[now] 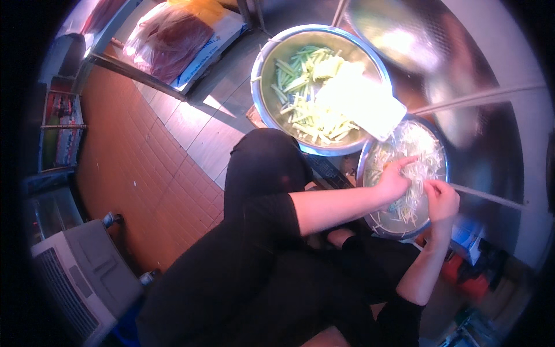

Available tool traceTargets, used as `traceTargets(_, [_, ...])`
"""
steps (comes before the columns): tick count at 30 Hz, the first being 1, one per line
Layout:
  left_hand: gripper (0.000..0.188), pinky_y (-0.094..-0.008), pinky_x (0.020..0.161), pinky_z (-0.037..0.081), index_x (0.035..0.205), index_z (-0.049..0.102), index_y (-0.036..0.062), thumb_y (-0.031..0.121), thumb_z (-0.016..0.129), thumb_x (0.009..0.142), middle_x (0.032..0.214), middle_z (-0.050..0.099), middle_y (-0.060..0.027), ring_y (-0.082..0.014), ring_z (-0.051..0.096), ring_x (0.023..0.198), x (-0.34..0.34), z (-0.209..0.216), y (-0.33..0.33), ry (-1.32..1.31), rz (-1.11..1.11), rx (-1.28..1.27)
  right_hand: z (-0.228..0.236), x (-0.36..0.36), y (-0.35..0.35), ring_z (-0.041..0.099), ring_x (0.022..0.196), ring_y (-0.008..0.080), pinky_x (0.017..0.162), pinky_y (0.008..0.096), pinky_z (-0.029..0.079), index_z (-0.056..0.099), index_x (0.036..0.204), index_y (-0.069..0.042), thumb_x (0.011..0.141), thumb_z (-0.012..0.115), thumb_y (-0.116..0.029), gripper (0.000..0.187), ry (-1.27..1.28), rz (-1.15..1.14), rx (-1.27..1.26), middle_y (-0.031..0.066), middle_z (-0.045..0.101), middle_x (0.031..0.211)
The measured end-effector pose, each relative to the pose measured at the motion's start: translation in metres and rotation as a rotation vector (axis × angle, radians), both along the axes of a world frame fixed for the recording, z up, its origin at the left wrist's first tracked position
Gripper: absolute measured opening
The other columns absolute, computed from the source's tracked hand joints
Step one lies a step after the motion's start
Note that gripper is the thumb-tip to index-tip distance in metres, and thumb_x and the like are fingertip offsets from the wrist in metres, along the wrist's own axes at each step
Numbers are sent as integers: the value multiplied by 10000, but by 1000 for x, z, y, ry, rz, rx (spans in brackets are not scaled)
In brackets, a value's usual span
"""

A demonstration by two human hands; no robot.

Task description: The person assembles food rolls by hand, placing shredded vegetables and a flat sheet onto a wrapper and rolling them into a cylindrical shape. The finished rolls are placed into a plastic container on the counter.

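My left hand [393,181] reaches over a steel bowl [377,226] of thin pale strands that look like bean sprouts [424,147]. Its index finger points out while the other fingers curl in; what they hold is too small to name. At the bowl's right side, my right hand [443,199] has its fingertips pinched together close to the left hand. Anything in that pinch cannot be made out. Behind stands a larger steel basin [259,95] of pale green vegetable strips [312,120]. A white flat-edged object [387,117], washed out by glare, lies across its right side.
A shiny metal panel [491,139] rises on the right. Far left, a clear bag [167,43] rests on a low rack. A grey machine with a grille [87,277] stands on the orange floor [139,191]. A blue and white box [467,237] sits beside my right forearm.
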State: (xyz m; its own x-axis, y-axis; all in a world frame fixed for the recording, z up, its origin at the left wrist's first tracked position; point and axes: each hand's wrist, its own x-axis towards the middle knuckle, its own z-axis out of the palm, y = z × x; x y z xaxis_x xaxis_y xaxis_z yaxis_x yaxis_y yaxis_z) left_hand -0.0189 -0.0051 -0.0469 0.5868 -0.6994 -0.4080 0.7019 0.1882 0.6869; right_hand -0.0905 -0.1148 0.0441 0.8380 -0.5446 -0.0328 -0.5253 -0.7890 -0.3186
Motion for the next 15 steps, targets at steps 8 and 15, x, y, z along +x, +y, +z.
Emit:
traceTargets(8, [442,-329,945,455,1283,520,15,-8,544,842,1224,586,-166,-235,560,1140,-23,-19,-21,-33,-50,27,0,164,91,578,991,269,891,381,447,676,961,-102,726,602,-54,251,-260,1116,-279,47,651,954])
traceTargets(15, [382,-330,922,452,1290,482,18,182,547,952,1272,550,-87,-193,528,1143,-51,-59,-72,663,209,-728,-134,276,132,407,1293,245,1071,426,327,486,1288,-120,819,503,-115,469,65,1813,-503,55,450,1377])
